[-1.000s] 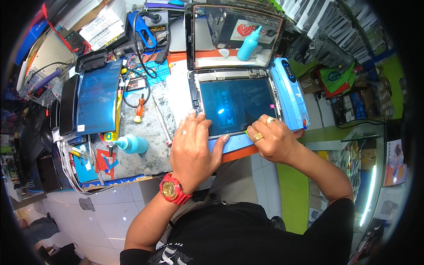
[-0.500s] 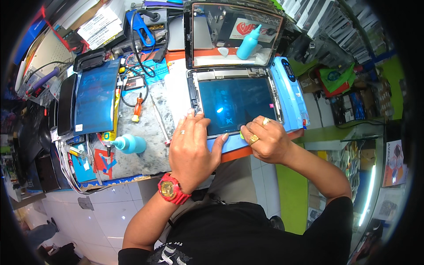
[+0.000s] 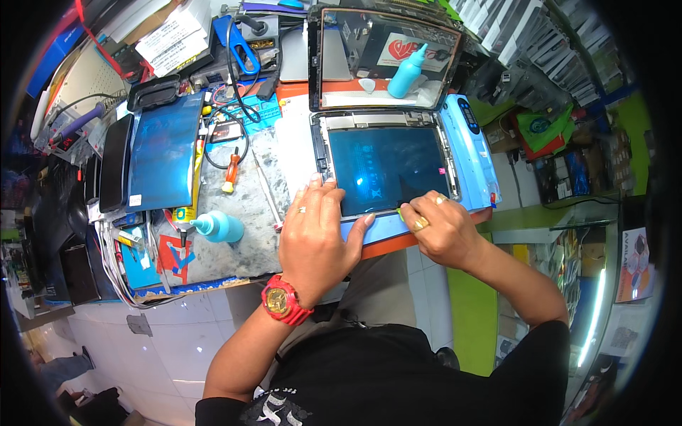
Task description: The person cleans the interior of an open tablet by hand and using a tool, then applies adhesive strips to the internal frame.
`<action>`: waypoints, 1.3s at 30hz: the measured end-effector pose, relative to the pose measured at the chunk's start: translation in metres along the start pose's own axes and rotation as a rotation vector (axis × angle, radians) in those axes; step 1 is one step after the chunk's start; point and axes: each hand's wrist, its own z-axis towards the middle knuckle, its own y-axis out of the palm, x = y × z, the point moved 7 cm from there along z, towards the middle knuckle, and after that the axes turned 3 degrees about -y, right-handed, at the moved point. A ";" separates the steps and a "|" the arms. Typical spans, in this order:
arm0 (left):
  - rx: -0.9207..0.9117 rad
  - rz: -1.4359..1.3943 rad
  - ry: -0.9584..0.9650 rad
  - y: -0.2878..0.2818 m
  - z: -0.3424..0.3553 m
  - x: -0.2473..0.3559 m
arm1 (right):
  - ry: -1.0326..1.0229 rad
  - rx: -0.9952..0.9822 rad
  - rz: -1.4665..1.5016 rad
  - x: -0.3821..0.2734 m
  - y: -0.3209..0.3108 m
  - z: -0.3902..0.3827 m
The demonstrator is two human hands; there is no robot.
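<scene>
An opened tablet [image 3: 387, 167] with a dark blue, glossy screen panel lies on a light blue machine [image 3: 477, 160]. My left hand [image 3: 312, 227] rests over its lower left corner, fingers stretched out and thumb along the near edge. At the near edge, right of the middle, my right hand [image 3: 444, 231] is closed in a pinch on a small green tool [image 3: 401, 213]. Only a bit of the tool shows, so its exact kind is hidden. Behind the tablet a black-framed glass panel [image 3: 317, 64] stands tilted up; a light blue squeeze bottle [image 3: 406, 74] shows through it.
Left of the tablet lie a thin metal tool [image 3: 266, 192], an orange screwdriver [image 3: 231, 172] and another light blue bottle [image 3: 220, 226]. Farther left are a large blue panel [image 3: 162, 153], a black phone-like slab [image 3: 116, 163] and bundled white cables [image 3: 114, 266].
The whole scene has shifted slightly right in the picture. Both hands keep nearly the same places on the tablet; the right still pinches the green tool at the near edge.
</scene>
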 end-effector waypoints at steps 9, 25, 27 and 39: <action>-0.008 -0.011 -0.002 0.000 0.001 0.002 | -0.098 0.166 -0.008 0.002 0.008 -0.012; -0.006 -0.012 -0.008 0.001 0.001 0.003 | -0.086 0.057 0.020 -0.001 0.009 0.010; -0.011 -0.012 -0.020 0.001 0.000 0.001 | -0.077 0.082 0.011 -0.001 0.008 0.007; 0.001 -0.001 0.003 -0.001 0.001 0.002 | 0.067 0.328 0.018 -0.001 0.012 -0.040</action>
